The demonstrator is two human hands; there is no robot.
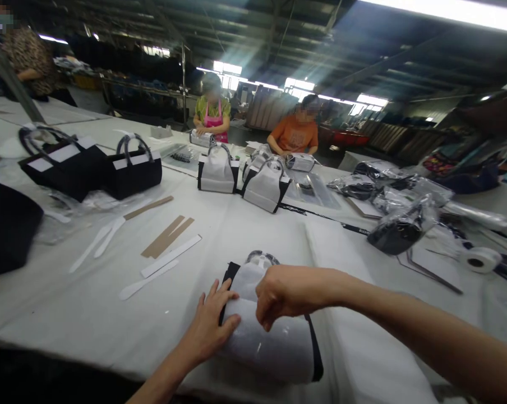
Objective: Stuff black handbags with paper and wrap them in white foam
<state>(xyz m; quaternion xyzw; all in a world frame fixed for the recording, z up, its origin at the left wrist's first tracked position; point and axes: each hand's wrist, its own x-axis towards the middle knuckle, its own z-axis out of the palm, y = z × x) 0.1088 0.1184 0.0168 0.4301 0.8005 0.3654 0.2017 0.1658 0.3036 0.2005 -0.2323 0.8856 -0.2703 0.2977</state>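
A black handbag lies on the table right in front of me, its face covered by a white, slightly shiny sheet. Its wrapped handle points away from me. My left hand rests on the bag's left edge with fingers spread. Over the bag's upper middle is my right hand, its fingers curled and pressed together; whatever they hold, if anything, is hidden. Left of the bag lie a white paper strip and brown card strips.
Two covered handbags stand farther back, and black handbags stand at left. White foam sheets lie close on the right. Plastic-wrapped bags and a white roll are beyond. Two people work across the table.
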